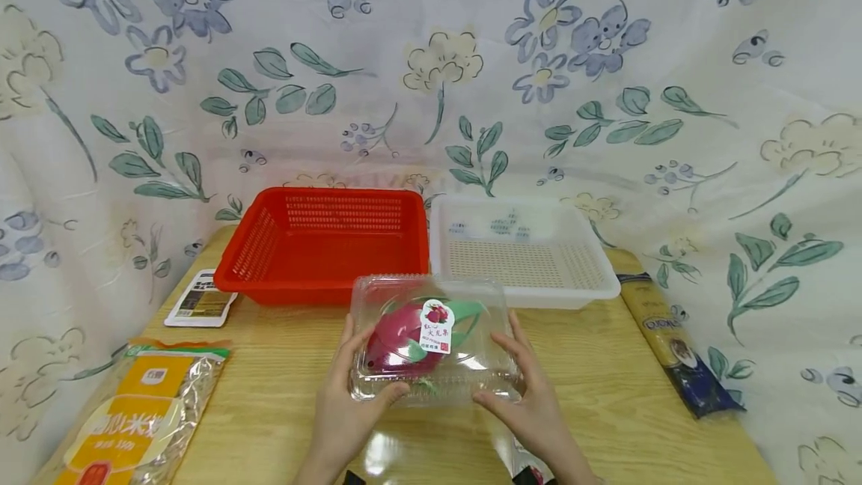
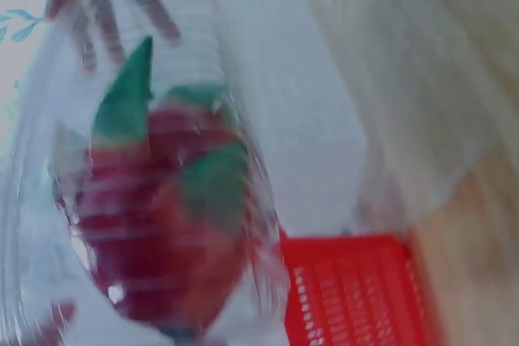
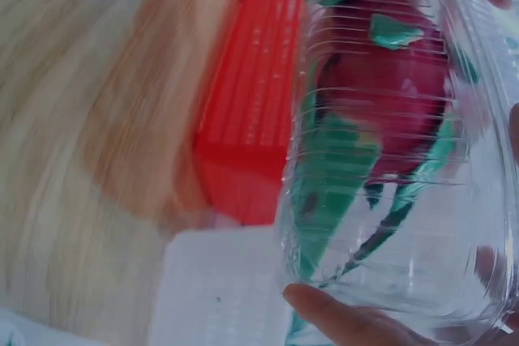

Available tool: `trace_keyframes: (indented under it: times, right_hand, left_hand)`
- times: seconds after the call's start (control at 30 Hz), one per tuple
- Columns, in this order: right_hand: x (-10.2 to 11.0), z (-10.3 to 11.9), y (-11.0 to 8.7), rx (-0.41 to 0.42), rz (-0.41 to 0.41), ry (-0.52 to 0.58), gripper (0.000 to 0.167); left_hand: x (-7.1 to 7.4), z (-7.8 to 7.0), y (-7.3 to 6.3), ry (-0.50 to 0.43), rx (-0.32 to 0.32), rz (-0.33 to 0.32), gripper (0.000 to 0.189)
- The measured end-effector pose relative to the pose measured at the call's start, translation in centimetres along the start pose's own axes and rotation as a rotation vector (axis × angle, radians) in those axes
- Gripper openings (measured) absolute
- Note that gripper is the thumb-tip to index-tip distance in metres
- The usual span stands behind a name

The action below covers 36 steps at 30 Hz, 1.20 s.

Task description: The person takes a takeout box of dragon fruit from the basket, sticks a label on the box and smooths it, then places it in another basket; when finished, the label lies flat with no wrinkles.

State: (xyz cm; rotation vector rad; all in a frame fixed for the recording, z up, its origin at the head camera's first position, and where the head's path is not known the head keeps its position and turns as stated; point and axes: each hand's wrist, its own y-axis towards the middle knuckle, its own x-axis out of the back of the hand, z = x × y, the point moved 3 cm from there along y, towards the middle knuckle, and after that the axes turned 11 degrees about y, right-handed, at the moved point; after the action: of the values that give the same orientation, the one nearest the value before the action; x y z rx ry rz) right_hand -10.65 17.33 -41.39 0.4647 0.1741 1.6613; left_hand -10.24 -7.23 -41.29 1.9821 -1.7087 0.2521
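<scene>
A clear plastic clamshell box (image 1: 494, 365) is held between both hands in the head view, with a dragon fruit (image 1: 397, 339) inside and a white dragon-fruit label (image 1: 437, 328) on top. My left hand (image 1: 346, 395) grips the box's left end, its thumb at the near edge. At the opposite end my right hand (image 1: 532, 399) grips it the same way. The red fruit (image 2: 162, 208) with green leaves shows through the plastic in the left wrist view. In the right wrist view a fingertip (image 3: 324, 309) lies along the box edge.
Behind the box stand a red basket (image 1: 323, 292) and a white basket (image 1: 539, 294), side by side. To the left lie a small white-edged packet (image 1: 202, 302) and an orange-and-clear bag (image 1: 135, 418). A gold-and-blue packet (image 1: 673, 343) lies along the table's right edge.
</scene>
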Motion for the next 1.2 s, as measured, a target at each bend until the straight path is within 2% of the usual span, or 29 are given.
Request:
trace_keyframes:
  times: [0.07, 0.17, 0.23, 0.33, 0.4, 0.53, 0.6, 0.67, 0.73, 0.83, 0.9, 1.0, 1.2]
  right_hand:
    - [0.1, 0.1, 0.0, 0.001, -0.004, -0.004, 0.075]
    - [0.5, 0.2, -0.1, 0.001, -0.006, -0.013, 0.078]
    - [0.7, 0.2, 0.0, 0.017, -0.008, -0.008, 0.078]
    - [1.2, 0.3, 0.5, 0.051, -0.019, 0.010, 0.074]
    - [1.6, 0.4, 0.9, 0.085, -0.037, 0.024, 0.069]
    - [2.8, 0.8, 1.9, 0.176, -0.086, 0.074, 0.052]
    - [3.5, 1.2, 2.3, 0.206, -0.116, 0.107, 0.044]
    - [4.2, 1.5, 2.7, 0.220, -0.146, 0.141, 0.038]
    - [4.8, 1.7, 3.0, 0.216, -0.189, 0.160, 0.032]
    - [5.6, 1.8, 3.4, 0.198, -0.248, 0.164, 0.024]
    - [6.0, 1.7, 3.6, 0.177, -0.280, 0.168, 0.018]
    - [6.6, 1.3, 4.2, 0.175, -0.310, 0.179, 0.016]
    - [8.1, 0.3, 5.3, 0.250, -0.341, 0.190, 0.016]
  left_hand:
    - [-0.1, -0.3, 0.4, 0.053, -0.019, 0.017, 0.080]
    - [-0.2, -0.5, 0.8, 0.100, -0.070, 0.035, 0.076]
    - [-0.4, -0.5, 1.1, 0.071, -0.070, 0.030, 0.068]
    - [-0.7, -0.7, 1.9, 0.008, -0.082, -0.029, 0.055]
    - [-1.0, -1.1, 2.6, -0.033, -0.118, -0.079, 0.048]
    - [-1.7, -2.2, 4.3, -0.054, -0.232, -0.160, 0.043]
    - [-2.1, -2.9, 5.0, -0.074, -0.272, -0.172, 0.042]
    - [-2.5, -3.5, 5.6, -0.121, -0.284, -0.155, 0.041]
    - [-3.0, -4.0, 6.1, -0.185, -0.242, -0.108, 0.039]
    - [-3.8, -4.6, 7.0, -0.238, -0.133, -0.022, 0.045]
    - [-4.2, -4.9, 7.7, -0.220, -0.053, 0.038, 0.055]
    - [-4.9, -5.5, 9.2, -0.163, 0.012, 0.101, 0.068]
    - [-6.3, -6.9, 12.8, -0.174, 0.114, 0.214, 0.067]
